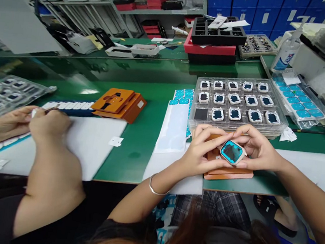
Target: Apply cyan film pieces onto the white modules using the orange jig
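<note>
Between my two hands is a smartwatch case [232, 152] with a pale frame and a blue-bordered dark face turned up. My left hand [199, 149] grips its left side, fingers along the top edge and thumb below. On the other side my right hand [260, 151] pinches it with bent fingers and thumb. Directly beneath lies an orange-brown fixture block [229, 173], partly covered by my hands. Behind them stands a clear plastic tray [235, 124] bearing rows of similar watch cases, with one dark square pocket at its front left.
Left of the tray lie sheets of blue stickers [183, 97] and white backing [173, 127]. A co-worker's hands [45, 120] work at far left, near another orange fixture [120, 103]. Bagged blue stickers [300, 100] and a pump bottle [288, 50] stand right; a red-and-black box stack [210, 49] sits behind.
</note>
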Motion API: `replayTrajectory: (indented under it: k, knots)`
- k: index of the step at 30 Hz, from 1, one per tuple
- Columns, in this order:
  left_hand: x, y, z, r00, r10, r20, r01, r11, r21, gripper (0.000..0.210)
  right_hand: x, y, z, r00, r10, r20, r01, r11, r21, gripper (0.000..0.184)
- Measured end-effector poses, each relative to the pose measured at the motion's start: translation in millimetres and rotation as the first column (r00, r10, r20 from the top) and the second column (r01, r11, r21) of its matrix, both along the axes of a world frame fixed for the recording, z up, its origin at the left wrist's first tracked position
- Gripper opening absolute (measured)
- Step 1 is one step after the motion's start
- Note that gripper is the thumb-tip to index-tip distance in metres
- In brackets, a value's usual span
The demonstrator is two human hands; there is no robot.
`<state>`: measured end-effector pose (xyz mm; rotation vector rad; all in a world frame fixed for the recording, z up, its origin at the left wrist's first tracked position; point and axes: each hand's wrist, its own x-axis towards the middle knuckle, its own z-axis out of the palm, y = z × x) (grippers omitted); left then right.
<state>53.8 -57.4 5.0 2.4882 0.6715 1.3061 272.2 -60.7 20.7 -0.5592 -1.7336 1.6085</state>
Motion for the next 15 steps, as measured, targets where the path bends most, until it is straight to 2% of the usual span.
replayTrajectory:
  k: [3,7,10,15]
  knots:
    - [1.1,1.8,-0.8,0.999,0.012,0.033,-0.012,1.0,0.024,0.057,2.2,3.3,3.1,0.996,0.063,-0.056,-0.069,0.99,-0.121,0.051]
    - [3.0,3.5,-2.5,0.998,0.051,0.04,-0.053,0.997,0.059,0.046,4.1,5.6,5.5,0.997,0.035,-0.074,-0.05,0.974,-0.22,0.051]
    - [3.1,3.9,-3.3,0.992,0.113,0.052,-0.12,0.98,0.16,0.035,4.9,6.5,5.0,0.997,0.012,-0.072,-0.031,0.961,-0.276,0.051]
    - [1.7,-0.1,-2.3,0.971,0.185,0.148,-0.227,0.909,0.348,0.015,5.3,6.9,5.0,0.996,0.036,-0.077,-0.058,0.951,-0.304,0.052]
